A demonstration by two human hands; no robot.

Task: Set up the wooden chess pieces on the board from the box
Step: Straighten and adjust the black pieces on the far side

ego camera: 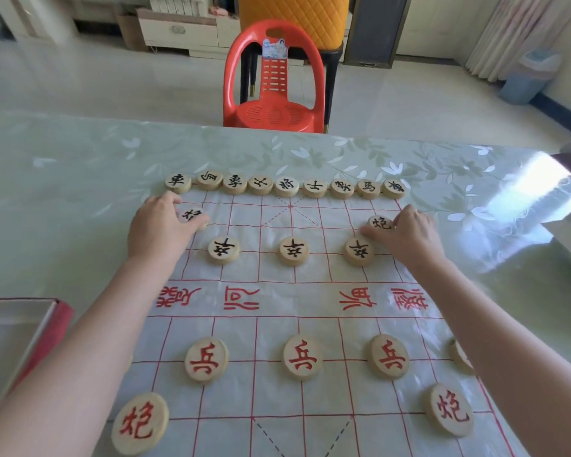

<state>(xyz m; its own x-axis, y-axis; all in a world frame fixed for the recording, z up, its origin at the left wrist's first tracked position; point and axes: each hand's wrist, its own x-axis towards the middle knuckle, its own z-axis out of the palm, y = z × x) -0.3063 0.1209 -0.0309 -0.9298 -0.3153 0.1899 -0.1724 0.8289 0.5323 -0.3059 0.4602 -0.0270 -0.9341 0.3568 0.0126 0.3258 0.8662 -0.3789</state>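
Green floral tablecloth (80, 179) | white red-lined board (297, 301) | red chair (274, 110) beyond

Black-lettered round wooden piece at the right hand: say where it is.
Head view, far right of the white red-lined board: the black-lettered round wooden piece sits pinched by the right hand, just beyond the rightmost black-lettered soldier piece.

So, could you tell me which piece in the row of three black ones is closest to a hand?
The right piece: the right hand reaches its edge, while the middle piece and left piece stand apart.
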